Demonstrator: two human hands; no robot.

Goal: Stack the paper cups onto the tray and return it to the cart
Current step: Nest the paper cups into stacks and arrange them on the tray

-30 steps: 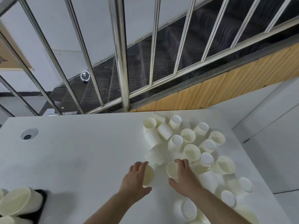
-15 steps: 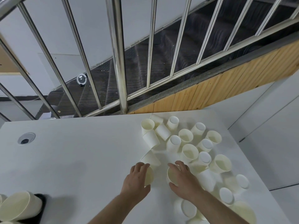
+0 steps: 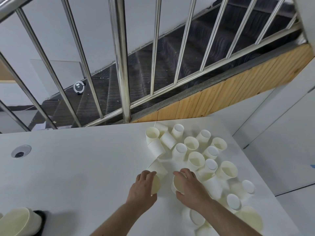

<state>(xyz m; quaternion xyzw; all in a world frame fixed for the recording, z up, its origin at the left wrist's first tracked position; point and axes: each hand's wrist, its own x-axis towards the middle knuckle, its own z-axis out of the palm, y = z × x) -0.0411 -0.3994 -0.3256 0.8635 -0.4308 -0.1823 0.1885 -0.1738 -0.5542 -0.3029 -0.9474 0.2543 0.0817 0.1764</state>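
Much of your tray (image 3: 40,217) is cut off at the near-left corner: only a dark edge shows, with a large cup (image 3: 18,222) lying on it, itself cropped by the frame. Your right forearm crosses over a few cups (image 3: 196,218) at the near right, so their shapes are hard to sort out, and the nearest ones run off the bottom edge.

Your left hand (image 3: 142,188) curls over a tipped cup (image 3: 156,183), fingers on its far side and thumb at the near rim, with the mouth facing right. Your right hand (image 3: 190,188) wraps a second cup (image 3: 178,183) from the right, fingers over the top and thumb below, its mouth facing left toward the other one. The two held cups are near each other but apart, with bare counter between them.

The loose paper cups (image 3: 196,150) are scattered just beyond and to the right of your hands, some upright, some upside down, some on their sides, many touching. The tray sits well apart from them, far to your left.

The counter (image 3: 76,167) is plain white, with a round cable grommet (image 3: 21,151) at the left. Behind it stands a steel railing (image 3: 121,65), and through its bars you see dark carpeted stairs (image 3: 170,62) with a wooden side panel (image 3: 221,97). A small round device (image 3: 79,86) rests on a lower step.
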